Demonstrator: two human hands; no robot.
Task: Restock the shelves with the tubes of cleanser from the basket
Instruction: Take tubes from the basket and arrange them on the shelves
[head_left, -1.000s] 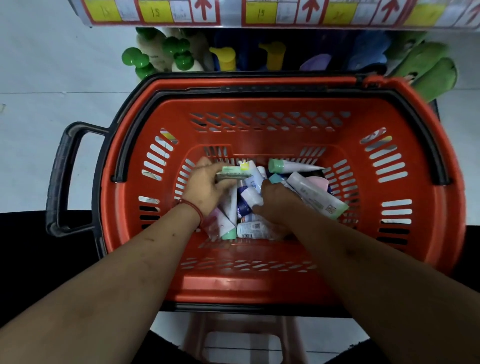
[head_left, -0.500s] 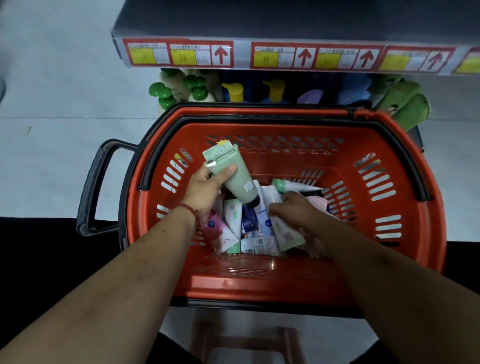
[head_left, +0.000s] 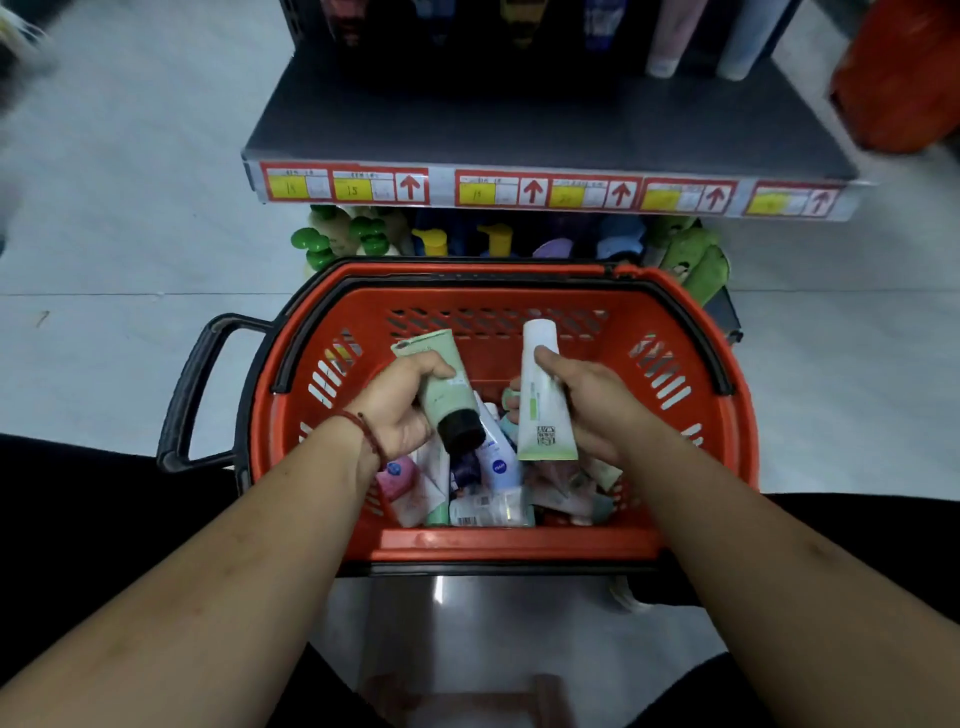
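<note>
An orange basket (head_left: 691, 467) with black handles sits in front of me, with several cleanser tubes (head_left: 483, 488) piled on its floor. My left hand (head_left: 400, 410) grips a pale green tube with a black cap (head_left: 447, 389), cap end pointing down toward me. My right hand (head_left: 592, 405) holds a white tube with a green crimped end (head_left: 540, 400), its white cap up. Both tubes hang above the pile inside the basket. Beyond the basket a grey shelf (head_left: 545, 124) stretches across, with several tubes standing at its back.
Red and yellow price tags (head_left: 545, 192) line the shelf's front edge. Under that shelf stand pump bottles with green (head_left: 337, 239) and yellow tops. A blurred orange object (head_left: 898, 73) sits at the shelf's right end. Pale floor tiles lie on both sides.
My right hand has closed on the white tube and lifted it from the pile. My left hand has raised the green tube. The view has tilted up, showing the shelf top.
</note>
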